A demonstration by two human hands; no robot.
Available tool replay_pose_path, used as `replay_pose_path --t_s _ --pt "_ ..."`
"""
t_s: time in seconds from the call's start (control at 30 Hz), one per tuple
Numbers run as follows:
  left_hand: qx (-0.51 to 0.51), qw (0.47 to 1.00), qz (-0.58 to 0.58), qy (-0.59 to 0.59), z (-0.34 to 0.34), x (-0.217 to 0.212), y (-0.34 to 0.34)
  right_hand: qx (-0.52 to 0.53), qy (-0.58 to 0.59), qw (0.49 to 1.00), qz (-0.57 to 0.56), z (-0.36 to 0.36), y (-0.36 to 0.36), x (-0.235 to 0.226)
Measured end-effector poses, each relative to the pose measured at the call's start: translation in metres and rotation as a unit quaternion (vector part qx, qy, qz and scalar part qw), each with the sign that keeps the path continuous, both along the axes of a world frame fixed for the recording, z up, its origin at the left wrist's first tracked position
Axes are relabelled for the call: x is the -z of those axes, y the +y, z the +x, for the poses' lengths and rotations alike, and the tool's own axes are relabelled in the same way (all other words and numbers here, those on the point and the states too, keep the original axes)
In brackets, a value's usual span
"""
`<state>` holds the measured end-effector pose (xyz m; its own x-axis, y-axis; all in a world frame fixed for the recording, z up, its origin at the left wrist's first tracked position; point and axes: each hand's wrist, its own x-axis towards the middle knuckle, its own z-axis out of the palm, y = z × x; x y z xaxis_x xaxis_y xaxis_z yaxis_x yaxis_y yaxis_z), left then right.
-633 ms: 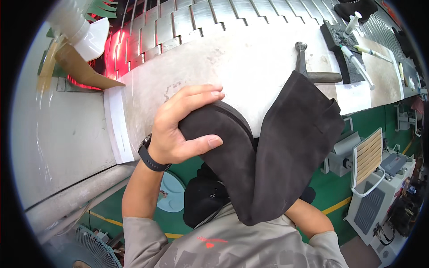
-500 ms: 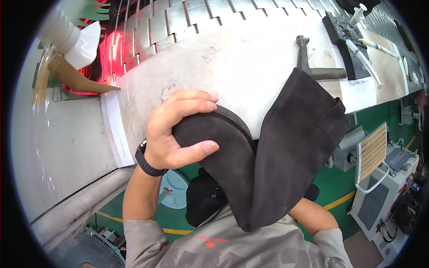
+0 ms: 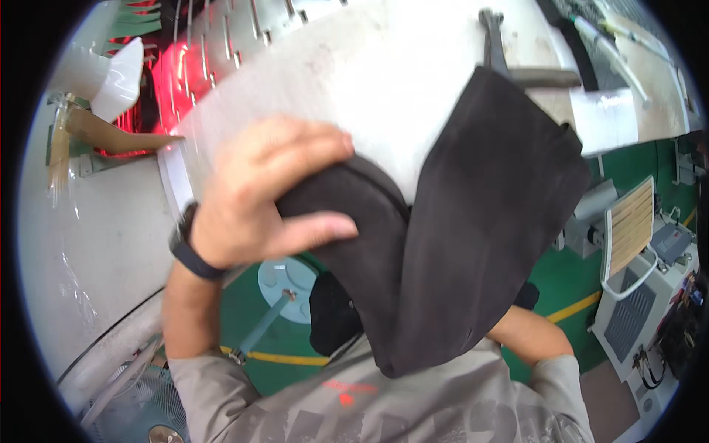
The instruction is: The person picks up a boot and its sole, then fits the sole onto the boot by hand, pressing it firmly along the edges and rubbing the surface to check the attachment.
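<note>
A tall black boot (image 3: 480, 221), soft and suede-like, is in front of my chest, its foot part to the left and its shaft rising to the right. My left hand (image 3: 269, 192) is wrapped over the toe, thumb on the near side and fingers along the far edge by the sole; it is slightly blurred. My right forearm (image 3: 535, 332) runs behind the shaft, which hides the right hand completely. Just beyond the top of the shaft a hammer (image 3: 493, 48) lies on the white worktable (image 3: 347, 81).
Syringes (image 3: 609, 55) lie at the far right beside a black block. A slatted metal conveyor (image 3: 244, 29) glows red at far left, near a curved brown piece (image 3: 111, 133). Below are a blue round stool (image 3: 292, 273), a fan (image 3: 148, 399) and a white machine (image 3: 635, 325).
My left hand has shifted left and a little up, still on the toe. The boot has tilted slightly, its shaft reaching higher in view. The whole view has shifted.
</note>
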<state>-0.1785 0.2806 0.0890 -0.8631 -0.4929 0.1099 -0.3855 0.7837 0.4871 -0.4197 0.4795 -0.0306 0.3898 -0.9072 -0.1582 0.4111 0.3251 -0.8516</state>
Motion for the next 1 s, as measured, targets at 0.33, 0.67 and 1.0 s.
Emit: replay_pose_path --t_s 0.33,0.67,1.0 --pt "0.020 0.984 -0.135 -0.111 -0.036 -0.002 0.022 0.015 -0.021 0.999 0.021 -0.006 0.022 -0.005" --pt "-0.081 0.993 -0.045 0.077 -0.022 0.023 0.001 0.027 -0.047 0.998 0.021 -0.013 0.022 -0.001" --pt "-0.338 0.645 0.484 0.485 -0.045 0.037 0.012 0.124 -0.091 0.983 0.100 -0.043 0.011 -0.046"
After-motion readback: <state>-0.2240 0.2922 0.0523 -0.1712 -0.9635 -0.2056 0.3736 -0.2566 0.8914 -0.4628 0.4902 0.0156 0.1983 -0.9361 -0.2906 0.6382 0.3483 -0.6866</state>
